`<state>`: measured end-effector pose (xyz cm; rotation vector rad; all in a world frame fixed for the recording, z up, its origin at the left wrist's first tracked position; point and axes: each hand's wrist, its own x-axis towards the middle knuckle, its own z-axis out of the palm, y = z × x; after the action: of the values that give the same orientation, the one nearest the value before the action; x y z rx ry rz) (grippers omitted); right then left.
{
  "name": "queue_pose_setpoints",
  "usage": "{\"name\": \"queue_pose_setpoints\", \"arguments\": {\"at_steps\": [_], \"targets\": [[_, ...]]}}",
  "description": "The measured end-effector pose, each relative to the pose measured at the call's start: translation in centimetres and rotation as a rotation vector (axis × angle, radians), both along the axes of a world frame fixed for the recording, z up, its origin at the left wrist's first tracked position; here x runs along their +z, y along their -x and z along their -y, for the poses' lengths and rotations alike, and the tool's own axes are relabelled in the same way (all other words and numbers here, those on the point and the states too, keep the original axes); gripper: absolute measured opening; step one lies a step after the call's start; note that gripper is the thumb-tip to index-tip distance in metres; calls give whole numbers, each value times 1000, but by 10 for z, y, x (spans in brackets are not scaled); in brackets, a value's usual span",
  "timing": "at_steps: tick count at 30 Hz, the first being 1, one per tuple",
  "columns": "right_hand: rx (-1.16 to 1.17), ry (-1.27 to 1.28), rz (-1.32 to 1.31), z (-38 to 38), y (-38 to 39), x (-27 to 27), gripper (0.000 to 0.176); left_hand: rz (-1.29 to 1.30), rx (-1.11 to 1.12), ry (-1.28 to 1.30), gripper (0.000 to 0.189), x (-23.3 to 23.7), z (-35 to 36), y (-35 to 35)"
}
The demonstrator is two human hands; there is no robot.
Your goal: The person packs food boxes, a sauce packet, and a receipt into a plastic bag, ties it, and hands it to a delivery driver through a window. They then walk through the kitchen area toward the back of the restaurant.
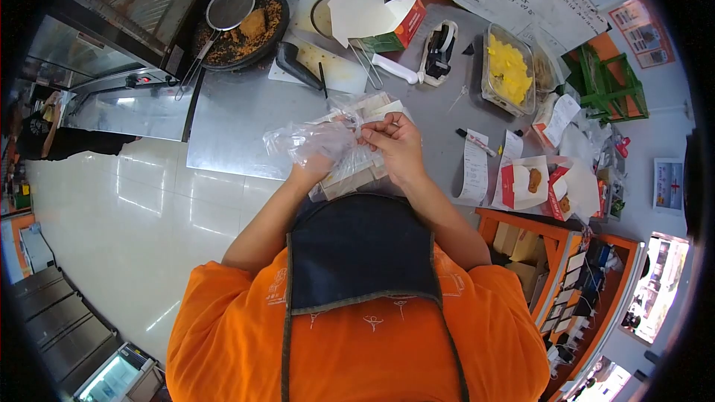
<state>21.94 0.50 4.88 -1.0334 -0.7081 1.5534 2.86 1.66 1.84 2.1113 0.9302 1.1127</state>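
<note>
Clear thin plastic (287,141) covers my left hand (324,150) like a loose glove or bag. My right hand (391,141) is bare, its fingertips pinched together against the plastic near the left fingertips. Both hands are over a plastic-wrapped stack of flat, pale packages (356,182) at the steel table's front edge. Whether the left fingers grip anything is hard to see through the plastic.
On the steel table (231,115) are a black pan (275,48) of crumbs with a strainer (230,8), a white-handled knife (395,68), a tape dispenser (437,53), a tub of yellow food (510,71) and red-white food boxes (525,183). A person (56,130) stands far left.
</note>
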Motion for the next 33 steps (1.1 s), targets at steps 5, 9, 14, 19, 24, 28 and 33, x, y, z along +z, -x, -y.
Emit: {"name": "queue_pose_setpoints", "arguments": {"at_steps": [5,9,14,19,24,28,33], "targets": [[16,-16,29,-2,0,1,31,-45,62,-82,13,-17,-4,0],[48,-13,34,-3,-3,1,31,-34,70,-78,15,-16,-3,-2],[137,-27,151,-5,-3,4,31,-168,66,179,15,-25,-1,1],[166,-160,672,11,1,21,30,62,157,629,15,12,18,-7],[101,-628,1111,16,-5,25,32,144,-3,223,23,0,3,4],[74,-435,765,4,-13,-6,31,-6,-57,197,25,44,-14,-14],[152,-404,658,-4,-24,-2,32,-57,-113,665,22,46,-45,-15]]}}
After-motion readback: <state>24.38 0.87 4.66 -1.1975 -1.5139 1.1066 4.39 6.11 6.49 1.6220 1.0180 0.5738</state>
